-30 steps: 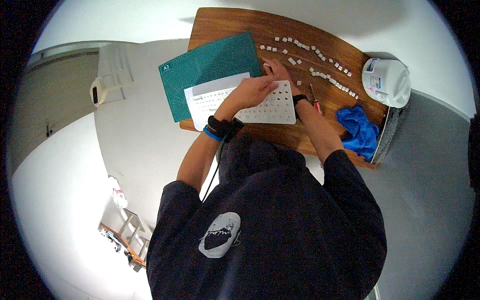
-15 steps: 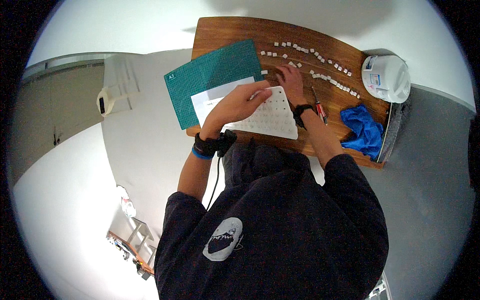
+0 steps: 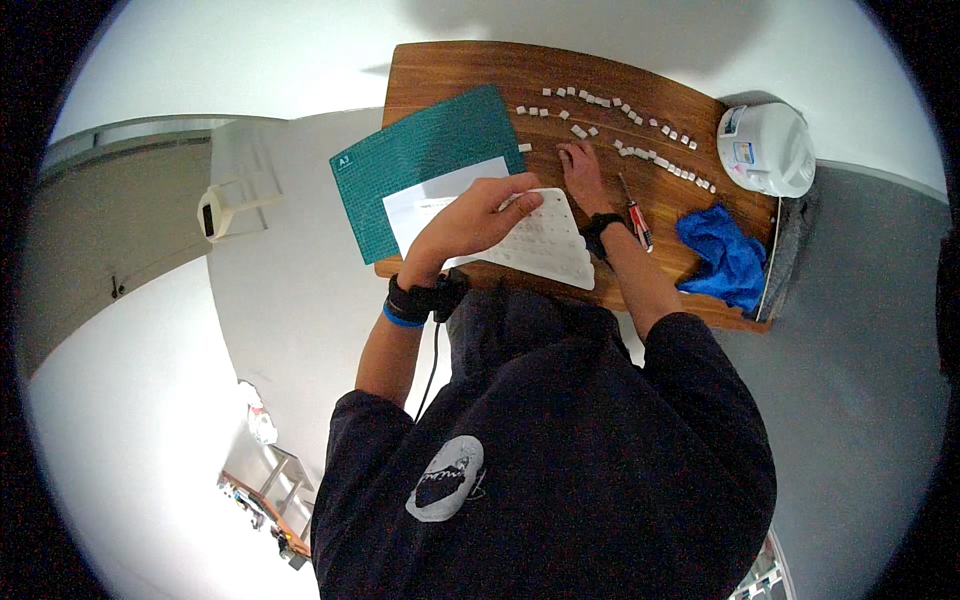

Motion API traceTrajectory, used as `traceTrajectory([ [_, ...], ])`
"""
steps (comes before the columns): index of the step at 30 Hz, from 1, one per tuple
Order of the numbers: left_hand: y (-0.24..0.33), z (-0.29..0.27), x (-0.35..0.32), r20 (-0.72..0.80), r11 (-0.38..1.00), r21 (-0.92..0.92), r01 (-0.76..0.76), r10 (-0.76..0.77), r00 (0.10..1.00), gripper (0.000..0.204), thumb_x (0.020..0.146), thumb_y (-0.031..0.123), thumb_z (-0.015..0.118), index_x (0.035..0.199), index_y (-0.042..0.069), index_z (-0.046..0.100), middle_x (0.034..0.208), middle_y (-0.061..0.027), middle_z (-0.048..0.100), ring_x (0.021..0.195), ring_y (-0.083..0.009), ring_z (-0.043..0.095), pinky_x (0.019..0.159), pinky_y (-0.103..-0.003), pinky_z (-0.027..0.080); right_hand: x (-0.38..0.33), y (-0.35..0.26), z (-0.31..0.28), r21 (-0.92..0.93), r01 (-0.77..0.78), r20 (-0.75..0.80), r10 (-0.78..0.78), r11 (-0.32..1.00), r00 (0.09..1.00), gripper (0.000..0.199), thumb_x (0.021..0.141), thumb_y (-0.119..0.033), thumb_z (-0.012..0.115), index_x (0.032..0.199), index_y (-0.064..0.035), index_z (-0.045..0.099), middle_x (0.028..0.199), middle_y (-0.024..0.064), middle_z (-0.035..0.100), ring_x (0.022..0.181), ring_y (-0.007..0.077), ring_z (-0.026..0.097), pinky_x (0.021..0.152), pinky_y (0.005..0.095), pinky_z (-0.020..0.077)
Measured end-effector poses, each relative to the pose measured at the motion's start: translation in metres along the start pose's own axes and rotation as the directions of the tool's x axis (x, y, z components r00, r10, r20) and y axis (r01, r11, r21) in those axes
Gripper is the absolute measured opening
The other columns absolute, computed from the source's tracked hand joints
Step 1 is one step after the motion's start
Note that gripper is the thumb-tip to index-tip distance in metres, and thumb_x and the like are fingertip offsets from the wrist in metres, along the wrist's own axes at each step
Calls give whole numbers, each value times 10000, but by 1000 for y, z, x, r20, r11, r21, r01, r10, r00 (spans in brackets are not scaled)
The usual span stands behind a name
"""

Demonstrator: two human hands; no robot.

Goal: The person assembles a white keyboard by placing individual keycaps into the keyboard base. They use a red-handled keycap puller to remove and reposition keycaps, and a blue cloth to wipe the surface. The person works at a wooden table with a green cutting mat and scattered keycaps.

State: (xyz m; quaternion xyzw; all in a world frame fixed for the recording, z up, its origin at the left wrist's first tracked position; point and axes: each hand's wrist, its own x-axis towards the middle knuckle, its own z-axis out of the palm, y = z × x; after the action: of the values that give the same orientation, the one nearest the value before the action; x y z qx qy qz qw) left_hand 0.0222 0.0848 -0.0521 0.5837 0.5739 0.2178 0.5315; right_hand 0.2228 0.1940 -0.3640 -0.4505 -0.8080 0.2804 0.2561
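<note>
My left hand (image 3: 478,217) is closed on the upper edge of a white keyboard (image 3: 545,243), its thumb lying on the face. The keyboard is tilted above the table's near edge, and its surface looks stripped of most caps. My right hand (image 3: 583,178) rests low over the wood beyond the keyboard's right end. Its fingers are curled together, and whatever they hold, if anything, is too small to make out. Beyond it lie small white keycaps (image 3: 579,131) in loose, curving rows. A longer white keycap (image 3: 525,148) sits to the left of that hand.
A green cutting mat (image 3: 420,150) with white paper (image 3: 402,208) on it lies at the left. Right of my right forearm is a red-and-black screwdriver (image 3: 639,222). A blue cloth (image 3: 725,258) and a white bucket (image 3: 765,150) occupy the wooden table's (image 3: 450,65) right side.
My right hand has drawn slightly nearer, and its fingers have gone from spread to curled. The keyboard in my left hand has tilted and dropped a little.
</note>
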Motion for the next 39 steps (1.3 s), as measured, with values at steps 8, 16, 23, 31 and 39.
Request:
traceTrajectory([
  [8, -1, -2, -18, -112, 999, -9, -49, 48, 993, 284, 1036, 272, 534, 1142, 26, 627, 1041, -131, 669, 989, -233, 628, 886, -341, 487, 27, -28, 25, 129, -97, 95, 85, 987, 992, 183, 958, -188, 593, 1064, -61, 672, 1085, 168, 605, 1061, 380, 574, 905, 486, 480],
  [16, 11, -5, -29, -157, 978, -18, -209, 204, 966, 198, 1029, 218, 526, 1080, 52, 622, 1056, -89, 651, 984, -219, 607, 902, -351, 469, 26, -28, 15, 56, -15, -5, 16, 998, 1000, 189, 978, -175, 577, 1077, -42, 669, 1017, 152, 625, 947, 343, 608, 841, 439, 504],
  [23, 4, -11, -23, -174, 784, -320, -531, 503, 847, 113, 995, 171, 550, 1009, 88, 626, 1154, -104, 613, 1187, -265, 543, 1001, -409, 432, 16, -89, -60, 318, -120, 160, 72, 940, 984, 240, 987, -248, 587, 1048, -28, 661, 1038, 163, 657, 964, 314, 644, 841, 415, 509],
  [31, -15, 6, -26, -288, 507, -742, -439, 351, 891, 102, 927, 43, 561, 962, 133, 529, 1381, -156, 507, 1391, -320, 393, 1102, -454, 430, -9, -141, -122, 596, 150, 133, -281, 789, 951, 543, 876, -252, 738, 1359, -122, 525, 1362, 106, 537, 1277, 311, 498, 1062, 436, 425],
  [39, 14, 18, -40, -290, 713, -619, -330, 183, 939, 253, 1020, 313, 493, 1197, 135, 530, 1364, -152, 526, 1300, -276, 503, 1028, -393, 509, -9, -185, -151, 512, -107, 548, -229, 852, 804, 595, 814, -212, 805, 1316, -91, 509, 1265, 99, 576, 1226, 251, 533, 1041, 392, 421],
])
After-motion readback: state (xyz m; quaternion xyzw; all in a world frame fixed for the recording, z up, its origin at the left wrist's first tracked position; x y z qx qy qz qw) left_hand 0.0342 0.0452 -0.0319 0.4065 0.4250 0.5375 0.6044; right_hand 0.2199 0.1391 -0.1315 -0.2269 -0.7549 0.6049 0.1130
